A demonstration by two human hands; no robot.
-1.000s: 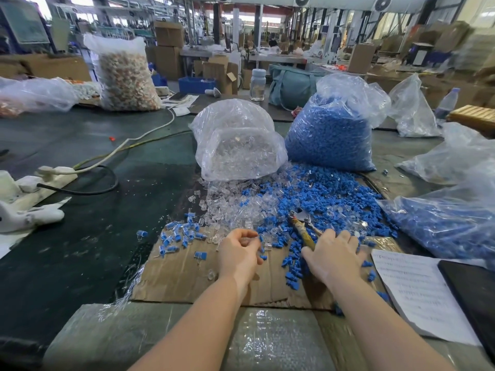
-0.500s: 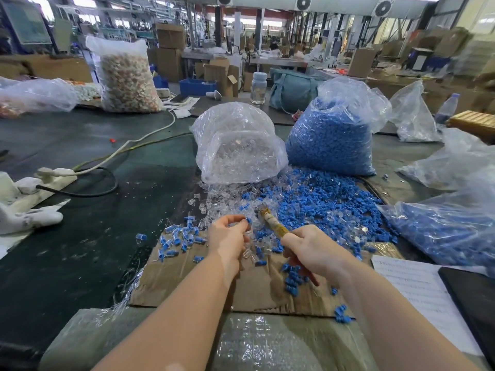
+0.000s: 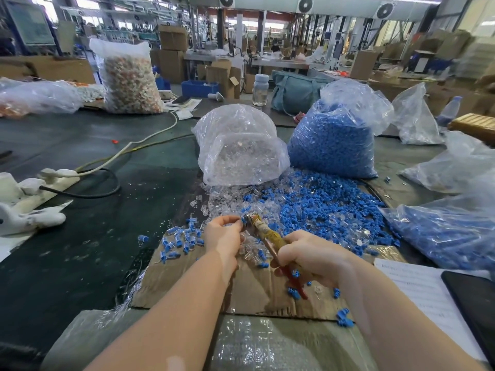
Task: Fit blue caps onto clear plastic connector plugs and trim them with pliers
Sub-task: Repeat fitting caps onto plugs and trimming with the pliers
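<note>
left hand (image 3: 224, 236) pinches capped plug (image 3: 244, 220) | right hand (image 3: 308, 257) grips pliers (image 3: 267, 232)

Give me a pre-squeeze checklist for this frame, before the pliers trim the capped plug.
1. Right hand grips the pliers: ok.
2. Left hand pinches a capped plug: ok.
3. Pliers head meets the plug: ok.
4. Cap fully seated on the plug: cannot tell, too small.
5. Left fingertips out of the pliers' bite: cannot tell.
6. Finished pieces lie apart on the cardboard: ok.
</note>
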